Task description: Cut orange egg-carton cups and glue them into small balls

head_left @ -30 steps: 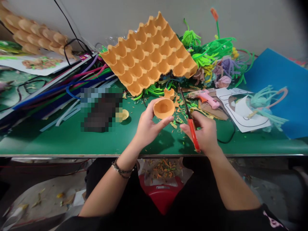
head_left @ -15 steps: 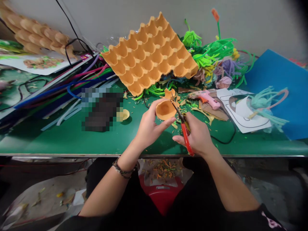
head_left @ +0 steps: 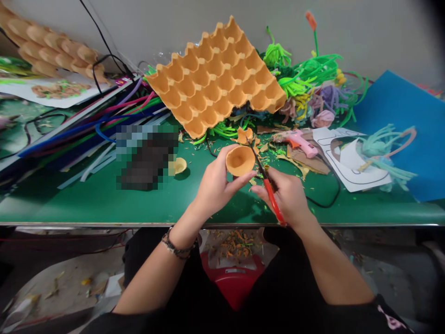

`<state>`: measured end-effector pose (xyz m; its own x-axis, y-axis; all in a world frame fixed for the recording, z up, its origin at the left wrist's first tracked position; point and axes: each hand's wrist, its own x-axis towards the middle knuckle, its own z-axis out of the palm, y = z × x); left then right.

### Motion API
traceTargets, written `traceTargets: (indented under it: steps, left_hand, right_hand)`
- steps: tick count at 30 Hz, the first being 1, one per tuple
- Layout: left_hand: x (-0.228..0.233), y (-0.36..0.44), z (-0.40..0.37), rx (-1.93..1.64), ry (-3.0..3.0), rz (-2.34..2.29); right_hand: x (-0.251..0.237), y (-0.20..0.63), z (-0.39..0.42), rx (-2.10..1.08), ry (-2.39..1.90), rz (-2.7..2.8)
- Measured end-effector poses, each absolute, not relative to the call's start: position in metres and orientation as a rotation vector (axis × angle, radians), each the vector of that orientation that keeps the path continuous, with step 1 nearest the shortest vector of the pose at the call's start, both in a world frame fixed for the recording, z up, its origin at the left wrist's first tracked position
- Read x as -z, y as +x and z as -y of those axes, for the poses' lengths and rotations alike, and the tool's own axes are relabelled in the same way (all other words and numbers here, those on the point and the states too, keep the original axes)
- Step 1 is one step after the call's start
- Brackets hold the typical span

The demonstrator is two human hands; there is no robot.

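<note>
Green worktop [head_left: 86, 199], littered with orange and green clippings, backed by a grey wall. Nearest, at 6 o'clock, left hand [head_left: 215, 185] clamped around an orange paper cup [head_left: 239, 160], mouth turned up toward the camera. Just at 3 o'clock of it, right hand [head_left: 288, 197] clenched on red-handled scissors [head_left: 269, 190], blades touching the cup's rim. Risk, as judged: thumb close under the rim, so a slipped blade could nick it or cut the cup too deep. Farther, at 1 o'clock, pink glue gun [head_left: 298, 140]; at 12 o'clock, egg tray [head_left: 215, 81] leaning on pipe cleaners [head_left: 306, 79].
</note>
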<state>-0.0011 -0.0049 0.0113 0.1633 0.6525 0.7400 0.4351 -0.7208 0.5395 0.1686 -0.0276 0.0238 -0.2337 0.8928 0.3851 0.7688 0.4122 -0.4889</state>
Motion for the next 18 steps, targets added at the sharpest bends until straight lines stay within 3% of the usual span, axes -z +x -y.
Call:
traceTargets:
  steps: [18]
  left_hand:
    - [-0.0141, -0.0024, 0.0056, -1.472, 2.234, -0.914]
  right_hand:
    - [-0.0251, 0.1733, 0.0255, -0.112, -1.504, 2.100]
